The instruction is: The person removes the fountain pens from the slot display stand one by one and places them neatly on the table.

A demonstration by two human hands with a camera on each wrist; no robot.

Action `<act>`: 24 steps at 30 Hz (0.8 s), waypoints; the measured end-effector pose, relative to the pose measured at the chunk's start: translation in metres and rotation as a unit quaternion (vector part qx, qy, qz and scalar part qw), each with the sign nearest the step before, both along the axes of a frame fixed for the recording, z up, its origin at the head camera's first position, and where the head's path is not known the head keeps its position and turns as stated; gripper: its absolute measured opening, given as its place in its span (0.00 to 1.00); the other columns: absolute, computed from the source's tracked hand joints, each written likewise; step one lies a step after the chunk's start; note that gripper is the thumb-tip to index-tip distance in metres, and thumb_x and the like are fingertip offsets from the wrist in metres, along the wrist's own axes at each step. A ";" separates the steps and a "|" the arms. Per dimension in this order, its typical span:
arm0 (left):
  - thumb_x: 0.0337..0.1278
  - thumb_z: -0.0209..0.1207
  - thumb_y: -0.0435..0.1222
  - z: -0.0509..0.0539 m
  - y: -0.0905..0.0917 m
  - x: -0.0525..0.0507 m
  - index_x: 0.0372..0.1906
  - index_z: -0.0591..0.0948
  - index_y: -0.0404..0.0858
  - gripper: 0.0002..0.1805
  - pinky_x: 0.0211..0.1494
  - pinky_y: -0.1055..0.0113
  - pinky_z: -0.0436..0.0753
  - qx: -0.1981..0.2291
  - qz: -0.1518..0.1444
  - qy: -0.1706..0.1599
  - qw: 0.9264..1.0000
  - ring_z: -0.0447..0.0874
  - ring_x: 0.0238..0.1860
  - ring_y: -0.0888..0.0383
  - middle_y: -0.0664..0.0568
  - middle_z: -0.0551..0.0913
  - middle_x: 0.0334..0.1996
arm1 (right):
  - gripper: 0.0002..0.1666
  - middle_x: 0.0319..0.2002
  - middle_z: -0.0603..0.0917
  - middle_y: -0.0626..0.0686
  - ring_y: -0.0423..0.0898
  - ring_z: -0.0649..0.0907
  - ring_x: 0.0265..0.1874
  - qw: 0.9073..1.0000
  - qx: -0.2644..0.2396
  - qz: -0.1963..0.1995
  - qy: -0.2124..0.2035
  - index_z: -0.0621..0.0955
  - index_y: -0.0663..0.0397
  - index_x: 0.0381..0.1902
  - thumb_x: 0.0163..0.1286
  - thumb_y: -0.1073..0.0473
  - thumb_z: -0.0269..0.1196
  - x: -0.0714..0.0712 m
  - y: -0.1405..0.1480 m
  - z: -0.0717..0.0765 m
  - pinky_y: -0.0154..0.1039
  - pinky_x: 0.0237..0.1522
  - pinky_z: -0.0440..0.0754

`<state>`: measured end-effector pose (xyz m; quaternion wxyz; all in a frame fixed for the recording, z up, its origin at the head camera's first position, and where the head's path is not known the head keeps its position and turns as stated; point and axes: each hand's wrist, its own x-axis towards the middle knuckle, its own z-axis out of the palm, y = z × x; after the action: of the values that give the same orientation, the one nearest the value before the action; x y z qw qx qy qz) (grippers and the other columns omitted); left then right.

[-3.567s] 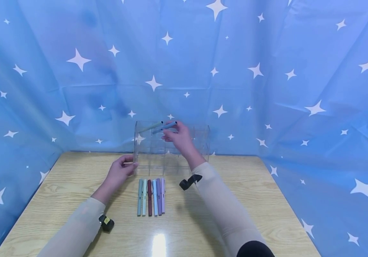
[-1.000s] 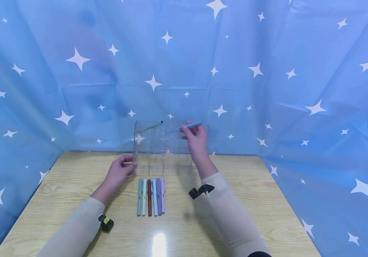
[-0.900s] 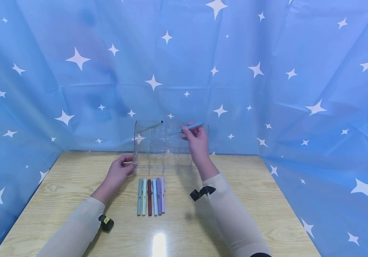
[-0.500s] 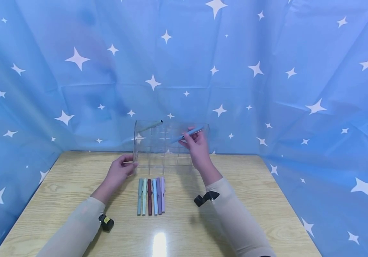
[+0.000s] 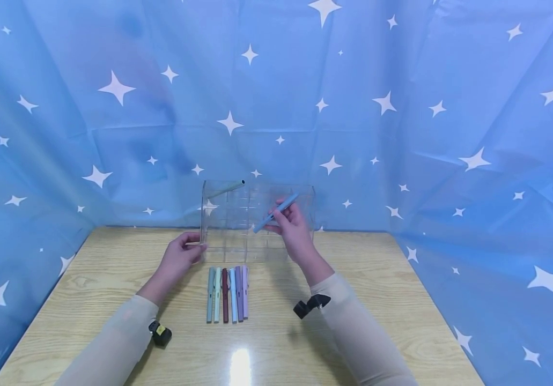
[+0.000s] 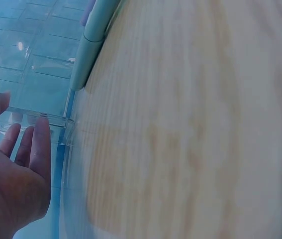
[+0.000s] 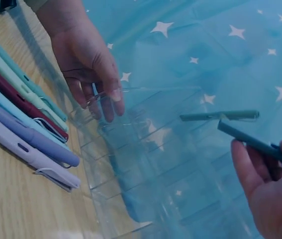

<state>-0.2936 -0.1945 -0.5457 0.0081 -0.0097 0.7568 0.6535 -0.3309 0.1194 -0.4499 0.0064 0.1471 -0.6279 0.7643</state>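
A clear plastic compartment organizer [image 5: 236, 236] stands at the back of the table. My left hand [image 5: 183, 252] grips its left side wall, thumb and fingers on either side in the left wrist view. My right hand [image 5: 295, 230] pinches a blue pen [image 5: 276, 213], tilted, in front of the organizer's right half. In the right wrist view the held pen [image 7: 250, 140] looks dark teal. A green pen [image 5: 227, 190] lies slanted in the upper left compartment. Before the organizer, several capped pens lie in a row, among them a dark red pen [image 5: 225, 295] and a lilac pen [image 5: 245, 292].
The wooden table [image 5: 373, 300] ends at a blue star-patterned curtain [image 5: 276, 96] close behind the organizer. A black wrist camera [image 5: 160, 335] sits on the left sleeve, another camera [image 5: 311, 305] on the right. Light glares off the table's front.
My right hand has carried the blue pen from the organizer's upper middle to the right, then lowered it toward me and tilted it more steeply. The left hand and the row of pens stay put.
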 end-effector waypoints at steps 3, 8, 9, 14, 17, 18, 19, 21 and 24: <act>0.80 0.67 0.38 0.000 0.000 0.000 0.74 0.75 0.29 0.28 0.61 0.60 0.91 -0.001 -0.001 0.001 1.000 0.84 0.64 0.38 0.34 0.82 0.64 | 0.19 0.52 0.83 0.60 0.62 0.87 0.55 1.000 0.019 0.007 0.003 0.73 0.58 0.72 0.89 0.66 0.56 0.003 0.001 -0.002 0.54 0.60 0.91; 0.80 0.66 0.37 -0.001 0.000 -0.001 0.74 0.75 0.28 0.28 0.62 0.58 0.91 0.002 -0.002 0.001 1.000 0.84 0.64 0.38 0.33 0.82 0.64 | 0.28 0.51 0.83 0.56 0.51 0.88 0.49 0.998 0.065 0.018 0.012 0.70 0.56 0.81 0.88 0.64 0.58 0.008 0.005 -0.007 0.58 0.62 0.90; 0.80 0.66 0.37 -0.001 0.000 -0.001 0.74 0.75 0.28 0.27 0.63 0.58 0.91 0.002 -0.002 0.001 1.000 0.84 0.64 0.38 0.33 0.82 0.64 | 0.29 0.51 0.82 0.56 0.50 0.88 0.48 0.997 0.071 0.020 0.013 0.70 0.55 0.82 0.88 0.65 0.58 0.009 0.005 -0.009 0.57 0.61 0.91; 0.81 0.64 0.35 -0.001 0.000 -0.002 0.74 0.75 0.28 0.26 0.63 0.58 0.91 0.001 -0.001 0.002 1.000 0.84 0.64 0.38 0.33 0.82 0.64 | 0.36 0.50 0.82 0.58 0.56 0.86 0.51 0.995 0.089 0.031 0.021 0.67 0.54 0.83 0.83 0.68 0.63 0.013 0.009 -0.013 0.52 0.58 0.92; 0.82 0.64 0.36 -0.001 0.000 -0.001 0.74 0.75 0.28 0.26 0.64 0.56 0.90 0.001 -0.002 0.001 1.000 0.84 0.65 0.39 0.33 0.81 0.65 | 0.48 0.51 0.83 0.62 0.60 0.87 0.53 0.996 0.082 0.033 0.013 0.58 0.46 0.89 0.80 0.70 0.66 0.015 0.010 -0.016 0.52 0.58 0.92; 0.82 0.64 0.36 -0.001 0.000 -0.001 0.74 0.75 0.28 0.26 0.64 0.55 0.90 0.002 -0.003 0.001 1.000 0.84 0.65 0.39 0.33 0.81 0.65 | 0.52 0.50 0.83 0.62 0.60 0.87 0.52 0.996 0.077 0.033 0.011 0.55 0.42 0.90 0.80 0.71 0.67 0.015 0.011 -0.017 0.52 0.58 0.92; 0.82 0.64 0.36 -0.001 0.000 -0.001 0.74 0.75 0.29 0.27 0.64 0.54 0.90 0.003 -0.003 0.001 1.000 0.84 0.65 0.39 0.33 0.81 0.66 | 0.58 0.50 0.83 0.62 0.59 0.87 0.52 0.997 0.075 0.032 0.008 0.50 0.35 0.92 0.79 0.71 0.67 0.016 0.012 -0.018 0.53 0.59 0.92; 0.81 0.65 0.36 0.000 0.000 0.000 0.75 0.74 0.29 0.27 0.65 0.54 0.90 0.004 -0.003 -0.001 1.000 0.83 0.65 0.39 0.33 0.81 0.66 | 0.63 0.48 0.83 0.62 0.54 0.88 0.49 0.997 0.070 0.032 0.008 0.47 0.27 0.92 0.78 0.73 0.68 0.017 0.013 -0.020 0.53 0.58 0.92; 0.81 0.65 0.37 0.000 0.001 0.001 0.75 0.75 0.29 0.27 0.65 0.55 0.90 0.003 -0.001 -0.001 1.000 0.83 0.65 0.39 0.34 0.81 0.66 | 0.62 0.47 0.83 0.61 0.51 0.87 0.46 0.996 0.077 0.035 0.018 0.51 0.25 0.91 0.76 0.74 0.68 0.019 0.016 -0.023 0.54 0.56 0.93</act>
<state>-0.2927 -0.1939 -0.5456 0.0093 -0.0092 0.7546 0.6561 -0.3120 0.1358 -0.4727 -0.0208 0.1827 -0.6791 0.7106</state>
